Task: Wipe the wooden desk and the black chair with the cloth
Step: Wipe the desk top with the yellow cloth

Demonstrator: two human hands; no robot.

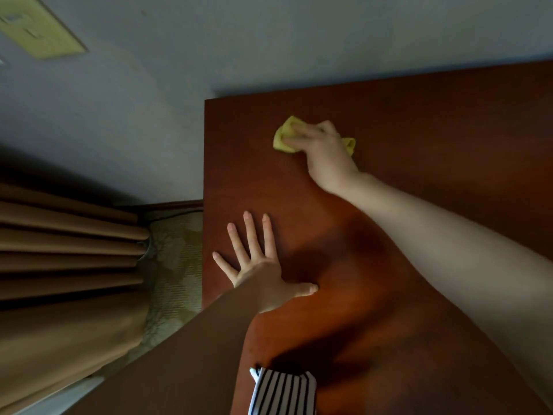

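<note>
Head view: held the yellow cloth [283, 138] bunched under the curled fingers of the right hand [324, 151], pressed on the wooden desk [434, 124], probably to rub it, and leaned on the left hand [260, 274], fingers straight and spread, nearer, likely for support.

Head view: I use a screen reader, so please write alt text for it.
A right hand holds a bunched yellow cloth against a reddish wooden desk, near its far left corner; the left hand rests flat on the desk, fingers spread. Brown curtains hang at left.
</note>
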